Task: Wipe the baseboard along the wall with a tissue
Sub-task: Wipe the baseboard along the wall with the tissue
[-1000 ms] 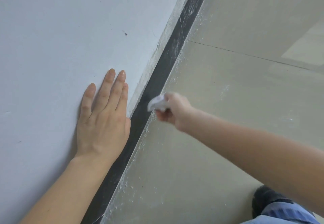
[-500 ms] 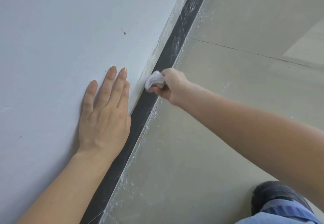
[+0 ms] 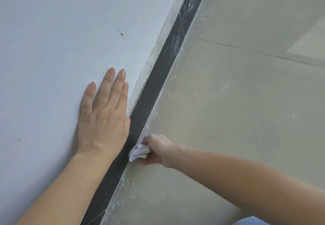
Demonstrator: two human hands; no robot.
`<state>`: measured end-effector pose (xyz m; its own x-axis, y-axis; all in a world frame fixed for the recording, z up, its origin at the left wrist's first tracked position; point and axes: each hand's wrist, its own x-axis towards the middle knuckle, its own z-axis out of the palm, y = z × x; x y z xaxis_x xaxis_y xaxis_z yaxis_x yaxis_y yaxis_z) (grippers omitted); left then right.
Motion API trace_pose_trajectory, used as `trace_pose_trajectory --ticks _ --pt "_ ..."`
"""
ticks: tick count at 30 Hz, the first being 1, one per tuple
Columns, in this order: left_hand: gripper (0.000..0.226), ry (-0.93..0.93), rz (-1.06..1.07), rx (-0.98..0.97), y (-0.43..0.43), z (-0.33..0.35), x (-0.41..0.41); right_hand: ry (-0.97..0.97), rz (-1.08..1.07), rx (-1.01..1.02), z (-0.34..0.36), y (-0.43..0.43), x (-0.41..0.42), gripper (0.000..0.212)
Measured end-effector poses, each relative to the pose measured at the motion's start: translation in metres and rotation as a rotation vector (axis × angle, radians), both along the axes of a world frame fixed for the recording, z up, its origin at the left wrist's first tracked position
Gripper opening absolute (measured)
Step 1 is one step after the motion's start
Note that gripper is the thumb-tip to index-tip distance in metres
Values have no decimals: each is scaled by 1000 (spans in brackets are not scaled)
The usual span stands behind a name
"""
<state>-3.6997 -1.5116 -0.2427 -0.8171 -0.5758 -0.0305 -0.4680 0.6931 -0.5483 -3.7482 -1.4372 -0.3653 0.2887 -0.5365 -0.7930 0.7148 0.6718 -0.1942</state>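
The baseboard (image 3: 159,77) is a long dark strip. It runs from the bottom middle of the frame up to the upper right, between the pale wall (image 3: 52,31) and the floor (image 3: 228,101).

The right hand (image 3: 156,150) is nearer to the strip. It is closed around a scrunched white tissue (image 3: 138,151) and presses it on the low part of the strip, in the lower middle of the frame.

The left hand (image 3: 103,117) lies flat on the wall with fingers spread, holding nothing, just beside the strip.

White crumbs and dust lie on the floor along the strip. Scratchy dust marks show on the strip higher up, so that part likely needs wiping. Nothing blocks the way.
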Motion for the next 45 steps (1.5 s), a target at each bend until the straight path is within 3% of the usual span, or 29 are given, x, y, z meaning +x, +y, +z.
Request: trace_pose_trajectory --ticks 1,4,12,14,21,27,34,38,40,45 --pt "61 -5 -3 -5 0 0 0 -31 -11 -29 0 -3 1 15" --pt "62 -23 -5 -11 0 0 1 149 -77 -115 0 -28 -30 25" --pt "70 -65 31 29 -1 -8 -6 233 -746 -3 20 -63 -170 15" --pt "71 -80 29 25 -2 -10 -9 255 -716 10 20 -56 -172 19" --pt "69 -113 -126 -25 -8 -20 -15 156 -274 48 4 -26 -95 11" --pt "64 -208 -302 -136 -30 -18 -44 270 -438 63 13 -78 -160 23" --pt "63 -270 -430 -321 -62 -19 -99 418 -638 -14 5 -76 -222 12" --pt "58 -235 -445 -284 -70 -21 -107 721 -608 80 -10 -79 -235 3" --pt "59 -194 -411 -222 -73 -21 -108 923 -539 72 -8 -88 -238 11" --pt "57 -112 -370 -113 -72 -21 -109 964 -581 -57 -3 -102 -207 25"
